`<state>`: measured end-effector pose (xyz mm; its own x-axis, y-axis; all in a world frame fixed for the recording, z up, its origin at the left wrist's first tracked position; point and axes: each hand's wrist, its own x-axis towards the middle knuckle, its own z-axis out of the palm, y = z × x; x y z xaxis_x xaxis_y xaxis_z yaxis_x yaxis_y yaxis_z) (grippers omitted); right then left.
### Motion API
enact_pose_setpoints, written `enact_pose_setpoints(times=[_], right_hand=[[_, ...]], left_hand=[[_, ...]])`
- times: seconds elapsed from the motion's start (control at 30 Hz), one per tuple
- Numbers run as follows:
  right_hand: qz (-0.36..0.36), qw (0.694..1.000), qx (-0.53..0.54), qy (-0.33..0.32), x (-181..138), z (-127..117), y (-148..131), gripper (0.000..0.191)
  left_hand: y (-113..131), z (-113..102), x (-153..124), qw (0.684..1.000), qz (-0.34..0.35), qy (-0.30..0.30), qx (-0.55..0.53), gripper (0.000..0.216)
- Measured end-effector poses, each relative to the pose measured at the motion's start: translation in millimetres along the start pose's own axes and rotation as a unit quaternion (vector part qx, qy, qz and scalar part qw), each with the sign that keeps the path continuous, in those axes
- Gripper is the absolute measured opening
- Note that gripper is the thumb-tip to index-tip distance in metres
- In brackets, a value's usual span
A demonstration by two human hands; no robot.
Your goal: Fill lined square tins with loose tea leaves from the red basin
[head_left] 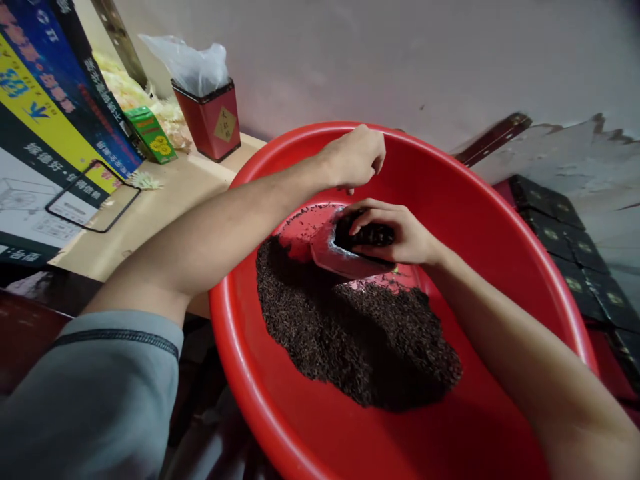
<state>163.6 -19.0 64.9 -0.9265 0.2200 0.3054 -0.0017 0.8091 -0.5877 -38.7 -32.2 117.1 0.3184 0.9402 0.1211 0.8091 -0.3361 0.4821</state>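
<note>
dark leaves: mid-frame, in red tub, perhaps against spilling
right hand: fingers at container mouth; clamping, i cannot tell
left hand: curled, grip hidden

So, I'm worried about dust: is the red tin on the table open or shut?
Open: the red tin has no lid on, and a plastic bag bulges out of its top.
</note>
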Motion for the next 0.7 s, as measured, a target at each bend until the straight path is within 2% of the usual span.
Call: enact_pose_setpoints(times=[0.17,0.3,0.4,0.47,0.53,0.6,0.63,0.67,0.7], right_hand=[[0.027,0.996,-0.081,-0.035,-4.9,-16.7,-15.7,0.012],[0.053,0.984,-0.171,-0.023,-10.1,-28.8,-41.4,0.015],[0.036,0.979,-0.198,-0.013,-18.9,-22.9,-65.3,0.017],[0.013,0.982,-0.186,-0.021,-29.3,-5.8,-77.8,0.015],[0.018,0.985,-0.160,-0.064,-43.7,20.0,-84.5,0.020],[0.083,0.971,-0.153,-0.162,-60.7,48.1,-84.0,0.030],[0.127,0.954,-0.161,-0.220,-69.5,60.7,-81.4,0.036],[0.171,0.931,-0.172,-0.272,-78.1,71.4,-77.5,0.052],[0.211,0.907,-0.177,-0.317,-86.0,80.0,-72.9,0.078]], left_hand=[[3.4,-6.8,-5.7,0.997,0.035,-0.063,0.029,0.030],[11.2,-12.5,-10.1,0.993,0.026,-0.107,0.037,0.029],[16.7,-13.5,-12.2,0.988,0.025,-0.146,0.039,0.027],[18.8,-13.0,-13.1,0.987,0.031,-0.150,0.051,0.027],[19.4,-12.3,-13.6,0.987,0.033,-0.142,0.065,0.028],[19.2,-12.0,-13.7,0.987,0.032,-0.139,0.075,0.028],[19.1,-11.9,-13.5,0.987,0.032,-0.139,0.078,0.028],[19.2,-11.6,-13.2,0.986,0.032,-0.141,0.082,0.028],[19.5,-10.7,-12.7,0.985,0.036,-0.143,0.084,0.029]])
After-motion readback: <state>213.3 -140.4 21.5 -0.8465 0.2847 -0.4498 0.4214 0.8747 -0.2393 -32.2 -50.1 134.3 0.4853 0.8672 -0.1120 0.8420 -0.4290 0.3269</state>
